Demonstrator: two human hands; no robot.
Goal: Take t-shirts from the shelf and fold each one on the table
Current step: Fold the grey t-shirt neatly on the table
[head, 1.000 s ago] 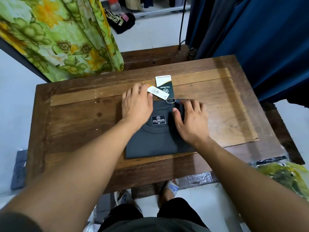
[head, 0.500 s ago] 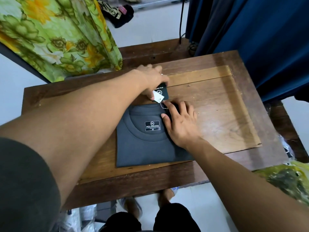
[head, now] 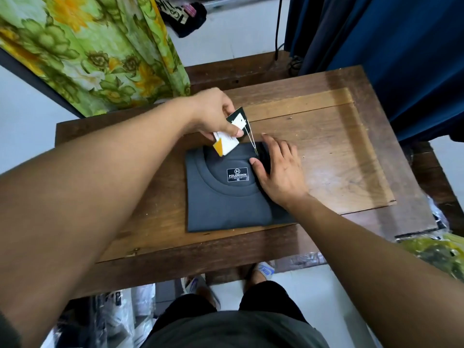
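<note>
On table [head: 326, 146], folded t-shirt [head: 226, 209], collar away from person, long axis front-to-back.

T-shirt [head: 226, 209]: on my tabletop [head: 351, 159], centred, toward its near edge.
Tags [head: 229, 139]: above the t-shirt's far edge.

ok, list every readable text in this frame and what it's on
"POLOMIMIN", under a circled "M": neck label inside the collar of the folded grey t-shirt.
Fine print below it on that label: too small to read.
Hang tags pinched in the left hand: no print legible.
Sandal under the table: markings blurred.
</note>
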